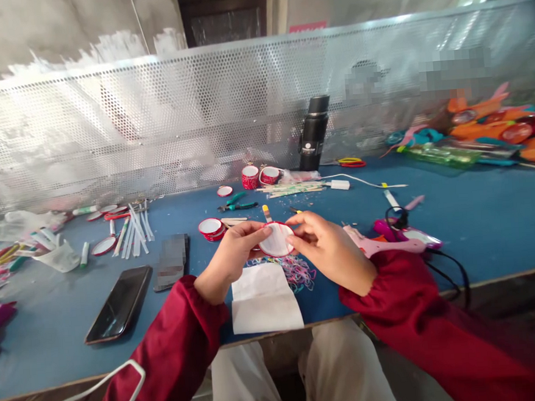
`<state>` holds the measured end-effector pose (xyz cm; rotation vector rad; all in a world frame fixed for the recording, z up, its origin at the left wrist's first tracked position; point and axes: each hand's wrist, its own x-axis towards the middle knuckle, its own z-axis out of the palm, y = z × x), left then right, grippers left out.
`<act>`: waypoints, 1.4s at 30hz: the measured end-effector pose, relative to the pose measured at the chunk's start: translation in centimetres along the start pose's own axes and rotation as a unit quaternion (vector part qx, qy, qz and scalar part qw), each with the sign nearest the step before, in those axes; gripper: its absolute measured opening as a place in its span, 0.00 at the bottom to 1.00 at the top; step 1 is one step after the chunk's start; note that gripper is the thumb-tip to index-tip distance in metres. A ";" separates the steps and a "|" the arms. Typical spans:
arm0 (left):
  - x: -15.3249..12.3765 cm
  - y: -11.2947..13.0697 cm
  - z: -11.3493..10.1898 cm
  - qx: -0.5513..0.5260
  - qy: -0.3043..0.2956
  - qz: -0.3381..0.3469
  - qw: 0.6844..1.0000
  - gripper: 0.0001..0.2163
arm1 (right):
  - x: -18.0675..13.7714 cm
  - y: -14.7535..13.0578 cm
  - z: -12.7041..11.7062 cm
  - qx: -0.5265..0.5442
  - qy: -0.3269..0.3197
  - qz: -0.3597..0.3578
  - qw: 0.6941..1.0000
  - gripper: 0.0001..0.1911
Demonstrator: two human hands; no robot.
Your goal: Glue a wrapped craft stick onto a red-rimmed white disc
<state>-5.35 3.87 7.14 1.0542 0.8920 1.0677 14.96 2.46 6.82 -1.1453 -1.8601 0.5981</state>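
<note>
Both my hands hold a small toy drum, seen as a white round face with a red rim, above the table's front part. My left hand pinches its left edge, thumb on the face. From the other side my right hand grips the right edge, thumb also on the face. Fingers behind it are partly hidden. Just beyond it lies a marker-like stick with an orange tip. Below are a folded white paper and a heap of colourful loops. Another red drum stands left.
Two phones lie left, near white plastic strips and a white cup. Green-handled pliers, more drums and a black flask are farther back. Right are a pink tool with a cable and orange toys.
</note>
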 end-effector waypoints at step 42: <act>-4.8 -3.3 -0.7 -0.157 0.007 -0.085 0.984 0.25 | -6.2 3.1 6.0 -0.231 0.174 -0.184 0.940 0.38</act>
